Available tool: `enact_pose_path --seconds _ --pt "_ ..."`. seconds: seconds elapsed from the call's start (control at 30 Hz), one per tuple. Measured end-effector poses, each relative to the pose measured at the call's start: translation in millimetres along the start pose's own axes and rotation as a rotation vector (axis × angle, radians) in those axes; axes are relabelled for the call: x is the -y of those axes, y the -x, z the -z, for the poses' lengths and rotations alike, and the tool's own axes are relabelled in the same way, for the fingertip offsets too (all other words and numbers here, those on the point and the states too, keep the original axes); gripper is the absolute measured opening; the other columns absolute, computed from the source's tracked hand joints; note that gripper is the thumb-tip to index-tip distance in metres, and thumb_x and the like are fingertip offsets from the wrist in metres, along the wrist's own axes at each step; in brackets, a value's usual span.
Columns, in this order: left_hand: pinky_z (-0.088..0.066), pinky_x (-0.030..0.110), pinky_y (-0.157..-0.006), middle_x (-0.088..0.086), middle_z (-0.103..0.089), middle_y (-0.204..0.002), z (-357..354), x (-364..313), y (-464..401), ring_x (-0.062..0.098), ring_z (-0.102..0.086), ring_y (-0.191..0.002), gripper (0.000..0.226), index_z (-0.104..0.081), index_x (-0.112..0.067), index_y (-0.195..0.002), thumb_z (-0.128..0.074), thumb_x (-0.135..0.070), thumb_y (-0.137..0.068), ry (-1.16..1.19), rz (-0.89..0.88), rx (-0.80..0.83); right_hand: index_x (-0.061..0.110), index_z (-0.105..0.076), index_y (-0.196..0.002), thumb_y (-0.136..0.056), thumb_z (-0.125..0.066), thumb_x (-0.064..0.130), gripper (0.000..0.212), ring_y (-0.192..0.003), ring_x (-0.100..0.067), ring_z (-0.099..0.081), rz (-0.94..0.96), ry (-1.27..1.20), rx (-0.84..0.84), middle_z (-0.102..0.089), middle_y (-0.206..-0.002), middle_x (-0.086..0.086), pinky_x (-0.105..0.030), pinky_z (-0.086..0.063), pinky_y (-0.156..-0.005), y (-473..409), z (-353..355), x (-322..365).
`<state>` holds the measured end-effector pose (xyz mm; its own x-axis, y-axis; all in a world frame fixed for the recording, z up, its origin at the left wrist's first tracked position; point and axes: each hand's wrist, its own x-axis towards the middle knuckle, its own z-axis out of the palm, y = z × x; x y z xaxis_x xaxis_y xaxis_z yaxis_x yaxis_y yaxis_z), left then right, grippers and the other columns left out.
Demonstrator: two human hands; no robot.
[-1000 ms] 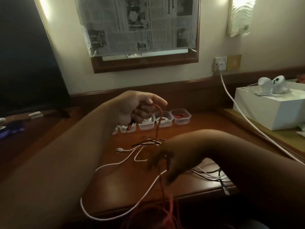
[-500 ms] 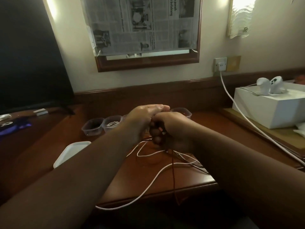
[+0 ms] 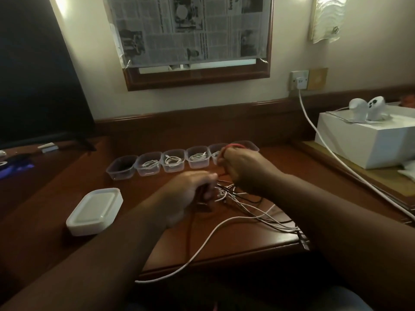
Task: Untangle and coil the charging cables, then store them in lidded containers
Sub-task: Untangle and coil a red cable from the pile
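A red cable (image 3: 233, 146) loops over the top of my right hand (image 3: 241, 170), which is shut on it above the desk. My left hand (image 3: 190, 191) pinches the same red cable lower down; the strand runs on down past the desk edge (image 3: 189, 234). Under both hands lies a tangle of white and black cables (image 3: 253, 212), one white strand (image 3: 202, 245) hanging over the front edge. A row of several clear plastic containers (image 3: 173, 161) stands behind, most holding coiled white cables; the leftmost container (image 3: 122, 167) looks dark inside.
A stack of white lids (image 3: 94, 212) lies on the desk at the left. A white box (image 3: 368, 140) carrying two white controllers sits at the right. A thick white cord (image 3: 318, 135) runs from the wall socket across the right side. A dark screen stands at the left.
My hands were pressed together half a second ago; now they have parted, the right raised toward the containers with a red loop, the left lower. The view has tilted down, showing more containers.
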<state>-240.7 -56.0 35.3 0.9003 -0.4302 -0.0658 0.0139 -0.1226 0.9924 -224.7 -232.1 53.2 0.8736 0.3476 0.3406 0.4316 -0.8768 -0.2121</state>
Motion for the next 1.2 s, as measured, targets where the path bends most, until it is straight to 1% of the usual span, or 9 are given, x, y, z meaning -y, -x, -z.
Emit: enact_pose_path --seconds 0.23,0.37,0.5,0.57,0.63,0.8,0.93,1.07,1.2 --pt "-0.021 0.024 -0.046 -0.001 -0.03 -0.06 15.2 2.1 -15.3 0.011 -0.028 -0.051 0.029 -0.06 -0.017 -0.069 -0.054 -0.026 -0.097 0.115 -0.124 -0.202 0.017 -0.048 -0.062 -0.098 -0.03 0.05 0.051 -0.041 -0.01 -0.017 -0.255 -1.449 0.592 -0.028 -0.051 0.004 -0.024 -0.012 -0.039 13.7 -1.8 13.0" --pt "-0.022 0.02 -0.044 0.0 -0.028 -0.061 -15.7 18.3 -9.4 0.01 -0.027 -0.05 0.022 -0.073 -0.025 -0.069 -0.06 -0.035 -0.084 0.255 -0.176 -0.107 0.017 -0.045 -0.067 -0.101 -0.029 0.033 0.041 -0.04 -0.01 -0.024 -0.136 -2.127 0.084 -0.028 -0.052 0.004 -0.026 -0.018 -0.042 3.8 21.8 27.2" --pt "-0.03 0.027 -0.05 0.003 -0.041 -0.054 -28.3 19.9 -2.3 0.019 -0.034 -0.052 0.024 -0.078 -0.024 -0.086 -0.057 -0.025 -0.096 -0.004 -0.209 -0.129 0.018 -0.05 -0.08 -0.107 -0.029 0.034 0.038 -0.053 -0.005 -0.038 -0.098 -0.907 -0.425 -0.041 -0.065 0.005 -0.02 -0.03 -0.052 -2.0 14.3 9.8" --pt "-0.044 0.03 -0.06 0.011 -0.064 -0.066 -19.2 10.8 -3.1 0.022 -0.056 -0.063 0.021 -0.078 -0.021 -0.088 -0.059 -0.024 -0.097 -0.203 -0.311 -0.205 0.017 -0.055 -0.093 -0.104 -0.027 0.043 0.039 -0.064 -0.005 -0.042 -0.028 -0.112 -0.258 -0.045 -0.076 0.005 -0.021 -0.03 -0.058 -0.2 2.6 4.4" --pt "-0.051 0.027 -0.071 0.002 -0.074 -0.08 -5.1 2.6 -5.6 0.014 -0.068 -0.077 0.015 -0.077 -0.016 -0.091 -0.066 -0.026 -0.092 -0.307 -0.421 -0.301 0.015 -0.056 -0.102 -0.102 -0.015 0.05 0.054 -0.073 -0.012 -0.049 -0.016 0.02 -0.052 -0.051 -0.082 0.002 -0.025 -0.032 -0.062 1.8 -4.4 5.5" --pt "-0.036 0.035 -0.054 0.017 -0.054 -0.076 -7.7 12.8 -12.4 0.028 -0.042 -0.061 0.019 -0.068 -0.018 -0.085 -0.068 -0.037 -0.087 0.153 -0.427 -0.294 0.016 -0.045 -0.064 -0.098 -0.024 0.064 0.063 -0.04 -0.013 -0.027 -0.18 -1.766 0.696 -0.031 -0.049 0.002 -0.026 -0.021 -0.043 9.5 4.8 18.2" --pt "-0.025 0.023 -0.043 0.001 -0.043 -0.055 -37.4 28.1 -7.9 0.01 -0.033 -0.046 0.016 -0.068 -0.02 -0.093 -0.053 -0.02 -0.098 0.29 -0.296 -0.281 0.016 -0.045 -0.064 -0.1 -0.023 0.057 0.059 -0.044 -0.014 -0.032 -0.104 -2.266 0.203 -0.031 -0.052 0.002 -0.027 -0.026 -0.048 6.4 18.7 30.2" --pt "-0.034 0.019 -0.053 -0.018 -0.058 -0.055 -32.5 39.1 -3.9 -0.002 -0.05 -0.049 0.02 -0.072 -0.026 -0.106 -0.054 -0.02 -0.101 -0.193 -0.339 -0.22 0.016 -0.049 -0.075 -0.103 -0.028 0.052 0.05 -0.052 -0.011 -0.041 -0.096 -1.213 -0.401 -0.043 -0.062 0.001 -0.027 -0.033 -0.052 0.5 5.8 16.6" --pt "-0.056 0.023 -0.069 -0.012 -0.074 -0.084 -6.4 26.5 -6.7 0.003 -0.069 -0.079 0.016 -0.07 -0.033 -0.093 -0.057 -0.024 -0.094 -0.446 -0.507 -0.223 0.025 -0.046 -0.075 -0.1 -0.026 0.056 0.045 -0.064 -0.011 -0.048 -0.052 -0.123 -0.129 -0.05 -0.071 0.002 -0.029 -0.035 -0.057 7.7 -20.2 17.9"
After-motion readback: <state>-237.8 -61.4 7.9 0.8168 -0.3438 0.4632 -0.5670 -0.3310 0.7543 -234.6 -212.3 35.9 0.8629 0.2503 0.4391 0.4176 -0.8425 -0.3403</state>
